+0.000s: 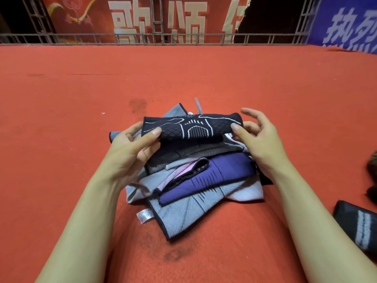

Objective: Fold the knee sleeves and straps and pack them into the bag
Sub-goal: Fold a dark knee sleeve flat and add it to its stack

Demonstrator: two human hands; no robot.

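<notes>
A black knee sleeve (191, 127) with white line patterns is held flat above a pile. My left hand (132, 146) pinches its left end between thumb and fingers. My right hand (257, 135) pinches its right end with the thumb, the other fingers spread. Below lies a heap of sleeves and straps: a purple sleeve (220, 174), a grey striped sleeve (183, 213), a pink-edged strap (183, 172) and a white piece (248, 193). A black item with grey-white stripes (359, 227), possibly the bag, lies at the right edge.
Everything rests on a red carpeted floor (81, 119). A metal railing (183, 38) and red and blue banners close off the far side. A dark brown object (372, 166) shows at the right edge.
</notes>
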